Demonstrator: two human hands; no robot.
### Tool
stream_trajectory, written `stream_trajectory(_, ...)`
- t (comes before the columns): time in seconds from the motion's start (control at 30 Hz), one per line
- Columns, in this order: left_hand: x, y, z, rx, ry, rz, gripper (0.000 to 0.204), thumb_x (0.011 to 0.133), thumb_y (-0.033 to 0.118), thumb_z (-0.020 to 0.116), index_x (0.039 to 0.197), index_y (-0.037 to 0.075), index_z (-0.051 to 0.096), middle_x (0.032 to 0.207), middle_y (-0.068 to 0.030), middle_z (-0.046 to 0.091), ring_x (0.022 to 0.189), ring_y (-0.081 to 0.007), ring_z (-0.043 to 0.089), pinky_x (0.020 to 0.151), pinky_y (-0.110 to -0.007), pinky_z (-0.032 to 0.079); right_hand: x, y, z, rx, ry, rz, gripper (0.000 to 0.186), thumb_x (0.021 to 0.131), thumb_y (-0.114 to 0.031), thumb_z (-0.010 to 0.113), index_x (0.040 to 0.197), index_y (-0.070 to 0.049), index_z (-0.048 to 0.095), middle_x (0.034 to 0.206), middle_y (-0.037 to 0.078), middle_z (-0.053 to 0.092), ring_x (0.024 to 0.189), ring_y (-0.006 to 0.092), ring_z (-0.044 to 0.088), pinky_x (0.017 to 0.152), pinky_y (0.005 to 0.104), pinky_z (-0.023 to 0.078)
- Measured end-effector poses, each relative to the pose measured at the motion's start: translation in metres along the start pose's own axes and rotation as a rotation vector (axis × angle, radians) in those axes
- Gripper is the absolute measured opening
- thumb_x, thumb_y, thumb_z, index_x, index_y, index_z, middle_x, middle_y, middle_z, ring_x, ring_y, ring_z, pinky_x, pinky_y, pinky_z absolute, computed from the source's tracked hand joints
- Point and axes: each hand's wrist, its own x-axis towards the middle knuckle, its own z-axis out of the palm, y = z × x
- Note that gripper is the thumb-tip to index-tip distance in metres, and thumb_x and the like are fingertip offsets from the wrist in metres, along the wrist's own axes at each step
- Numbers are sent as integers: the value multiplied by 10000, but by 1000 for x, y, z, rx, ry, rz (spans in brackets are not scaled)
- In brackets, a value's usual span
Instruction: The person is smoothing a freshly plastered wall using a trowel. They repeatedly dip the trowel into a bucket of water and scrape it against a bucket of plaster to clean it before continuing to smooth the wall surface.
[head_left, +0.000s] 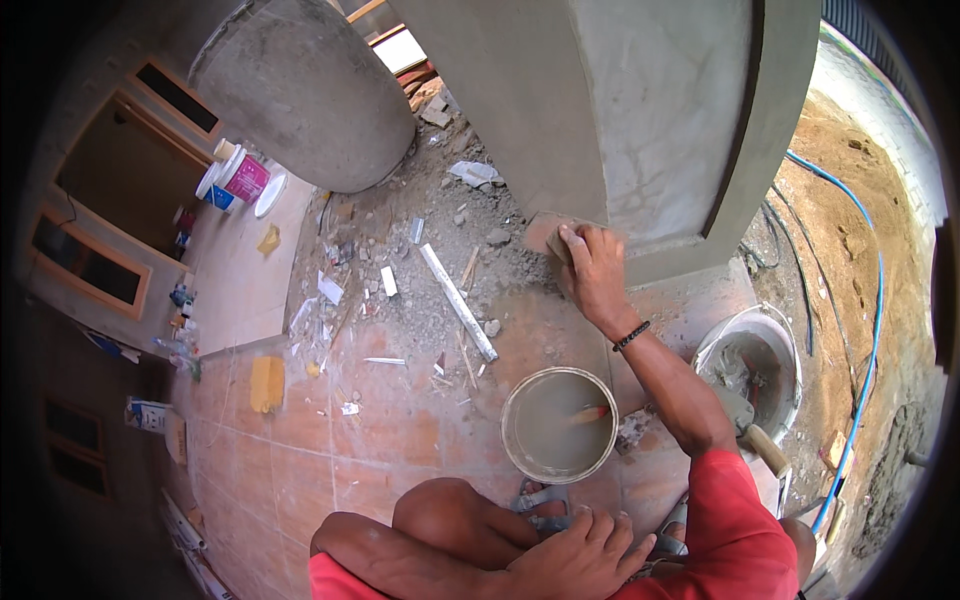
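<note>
My right hand [597,268], with a dark beaded bracelet on its wrist, reaches forward to the bottom corner of the grey plastered pillar [545,130]. Its fingers are closed on a small grey-brown pad [557,247] at that corner; the hand partly hides it, and its exact kind is unclear. My left hand [575,555] lies near my knees, fingers stretched out, holding nothing. Between my feet and the pillar stands a round bucket [510,455] of cloudy water, with a red-ended tool [592,413] partly sunk in it.
To the right, a bucket [797,385] holds wet mortar, and a wooden-handled trowel [765,448] leans by it. A blue hose [881,290] crosses the sand. Rubble, a white strip [458,302] and a yellow sponge [267,384] lie left. A concrete cylinder [305,100] stands behind.
</note>
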Motion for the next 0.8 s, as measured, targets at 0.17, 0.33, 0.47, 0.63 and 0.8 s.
stream_trajectory(0.17, -2, -1, -2, 24, 73, 36, 471, 946, 264, 490, 1315, 6, 630, 1044, -213, 667, 887, -333, 617, 807, -487, 468, 12, -12, -32, 96, 117, -24, 590, 716, -1, 702, 1296, -42, 604, 1140, 133, 585, 1051, 332, 543, 893, 461, 417)
stream_trajectory(0.33, -8, 6, 15, -46, 33, -43, 432, 938, 277, 517, 1239, -7, 642, 1004, -175, 667, 883, -315, 621, 814, -467, 471, 157, -48, -125, -26, 409, -142, 569, 718, -16, 703, 1279, -69, 625, 1101, 93, 603, 1020, 301, 556, 876, 446, 432)
stream_trajectory(0.47, -11, 4, 24, -7, 43, -10, 446, 966, 272, 477, 1299, 0, 598, 1040, -168, 665, 899, -297, 634, 818, -430, 473, 194, -49, -135, -194, 327, -222, 537, 752, -52, 721, 1280, -88, 633, 1079, 77, 600, 1013, 289, 560, 844, 435, 429)
stream_trajectory(0.63, -12, 3, 16, -153, 0, -44, 481, 936, 318, 535, 1271, -18, 615, 986, -159, 667, 878, -310, 619, 826, -455, 468, 92, -9, -63, -186, 114, -251, 475, 823, -53, 658, 1296, -77, 623, 1089, 87, 590, 1021, 277, 553, 819, 426, 412)
stream_trajectory(0.8, -14, 11, 23, -143, 140, -69, 617, 902, 364, 598, 1372, -34, 564, 1058, -178, 679, 922, -336, 629, 827, -470, 476, -15, 40, -37, -273, -236, -271, 499, 812, -34, 650, 1308, -40, 597, 1131, 117, 581, 1034, 298, 548, 837, 433, 410)
